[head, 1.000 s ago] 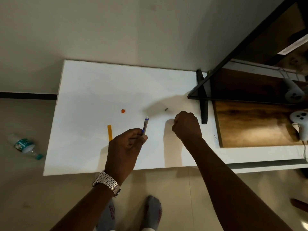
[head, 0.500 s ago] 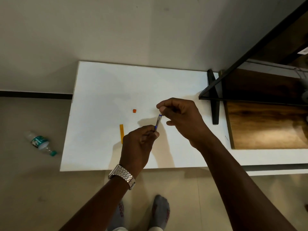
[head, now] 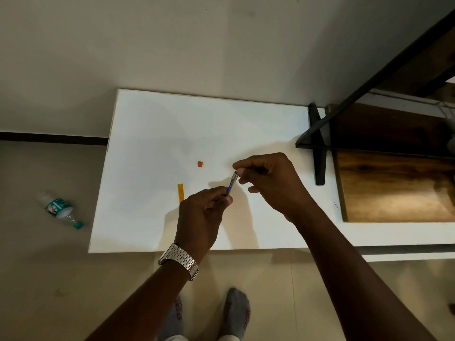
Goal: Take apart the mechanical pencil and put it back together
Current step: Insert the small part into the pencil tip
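My right fingers (head: 240,166) pinch the pencil (head: 232,182) tip; left hand (head: 200,217) grips its barrel. I'd align the part straight, then twist gently.

No wording in the scene can be read. The bottle (head: 59,209) lying on the floor left of the table (head: 152,134) carries a teal-and-white label, its print too small to make out. The grey socks (head: 237,313) below the table's near edge bear red lettering along the side, too blurred to spell. The watch (head: 179,260) shows only its metal band, no dial or brand.
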Tool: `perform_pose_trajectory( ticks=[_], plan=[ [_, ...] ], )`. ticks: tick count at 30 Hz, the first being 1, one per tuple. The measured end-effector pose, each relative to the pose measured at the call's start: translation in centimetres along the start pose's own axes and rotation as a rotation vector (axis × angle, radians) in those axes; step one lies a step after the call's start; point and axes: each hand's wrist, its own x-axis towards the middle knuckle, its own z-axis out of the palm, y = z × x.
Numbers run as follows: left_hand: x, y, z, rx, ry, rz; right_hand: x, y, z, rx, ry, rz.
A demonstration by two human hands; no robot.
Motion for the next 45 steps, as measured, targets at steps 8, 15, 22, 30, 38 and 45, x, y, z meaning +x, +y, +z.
perform_pose_trajectory(
  ticks=[8,15,22,30,38,45],
  plan=[
    [0.2,-0.2,0.2,-0.026,-0.004,0.009,0.2,1.5,0.6,-0.159,0.07,-0.18],
    [0.9,-0.5,0.7,-0.038,-0.029,-0.045,4.3,5.0,-3.5,-0.296,0.407,-0.061],
    [0.3,-0.9,1.2,-0.041,-0.041,-0.082,8.4,5.5,-1.7,-0.956,-0.101,-0.025],
    [1.0,-0.6,0.9,-0.015,-0.027,-0.072,9.3,5.0,-1.2,-0.982,-0.027,0.008],
    [1.6,-0.6,1.2,-0.046,-0.021,-0.084,6.3,2.4,-2.7,0.111,0.042,0.071],
    [1.6,-0.3,1.3,-0.033,-0.021,-0.06,4.7,1.1,-2.9,-0.135,-0.086,-0.092]
  ],
)
